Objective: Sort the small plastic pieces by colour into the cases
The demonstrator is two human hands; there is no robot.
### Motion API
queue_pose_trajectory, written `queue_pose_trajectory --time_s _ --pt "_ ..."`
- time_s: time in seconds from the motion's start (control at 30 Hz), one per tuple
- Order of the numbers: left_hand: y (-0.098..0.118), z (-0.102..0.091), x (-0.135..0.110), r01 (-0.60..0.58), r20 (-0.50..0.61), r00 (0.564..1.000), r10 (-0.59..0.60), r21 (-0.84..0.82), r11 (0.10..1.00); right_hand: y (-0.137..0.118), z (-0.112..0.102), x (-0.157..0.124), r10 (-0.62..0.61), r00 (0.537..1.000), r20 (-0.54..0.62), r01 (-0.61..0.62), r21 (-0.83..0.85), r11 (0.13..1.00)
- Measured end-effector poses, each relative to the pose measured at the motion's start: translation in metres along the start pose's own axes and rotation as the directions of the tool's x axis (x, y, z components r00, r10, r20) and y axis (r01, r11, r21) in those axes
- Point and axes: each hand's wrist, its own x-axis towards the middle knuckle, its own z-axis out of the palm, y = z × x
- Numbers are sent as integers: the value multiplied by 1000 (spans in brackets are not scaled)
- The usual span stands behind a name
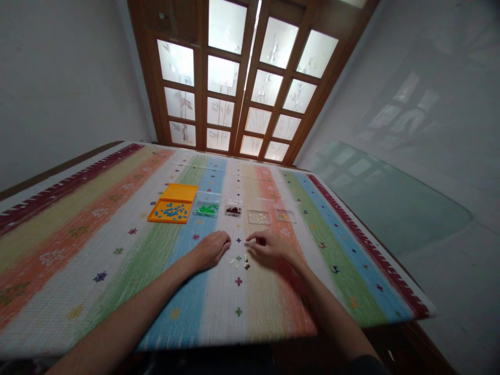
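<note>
My left hand [213,249] rests on the striped cloth with its fingers curled closed; whatever they hold, if anything, is hidden. Across a narrow gap, my right hand [269,248] has thumb and forefinger drawn together in a pinch, and anything at the tips is too small to name. Just below and between the hands lie several tiny cream pieces [237,266] and a few dark brown pieces [247,266]. Beyond the hands, a clear box [233,208] holds dark brown pieces. Right of it, another clear box [259,217] has a few pale pieces in it.
An open orange case [177,192] with blue pieces stands at the left of the row. Beside it is a clear box with green pieces [206,209]. A clear box with yellow pieces [286,216] ends the row. The striped tablecloth [148,291] covers the table; walls flank it.
</note>
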Motion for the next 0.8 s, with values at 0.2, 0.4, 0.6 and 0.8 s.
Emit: queue_pose_trajectory --time_s 0.2,0.4,0.6,0.8 --pt "-1 1 0 3 -11 1000 -3 2 1000 -9 15 -25 -18 1000 8 16 173 985" --pt "0 0 0 2 -4 1000 -2 12 1000 -15 16 -24 -50 994 94 35 155 987" --pt "0 0 0 14 1 1000 -14 10 1000 -18 19 -26 -13 998 65 7 88 996" --pt "1 0 0 10 -4 1000 -10 11 1000 -20 17 -24 6 996 86 -11 60 998"
